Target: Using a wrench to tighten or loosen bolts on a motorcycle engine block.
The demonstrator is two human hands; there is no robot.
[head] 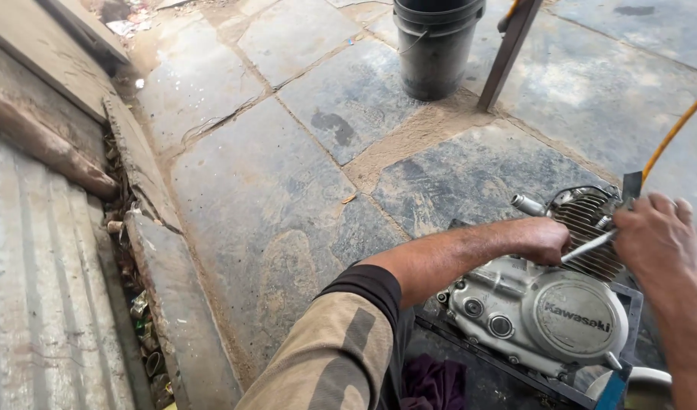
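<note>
Here we have the silver finned metal motorcycle engine (546,304) sitting in a dark tray, grimy, its covers on; our left hand (542,239) steadies it, our right hand (656,239) pinching a thin metal tool (591,245) against its fins.

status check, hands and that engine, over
Left hand resting on motorcycle engine, at the cylinder fins. Right hand gripping a thin metal tool against the fins. Nothing in the way.
</note>
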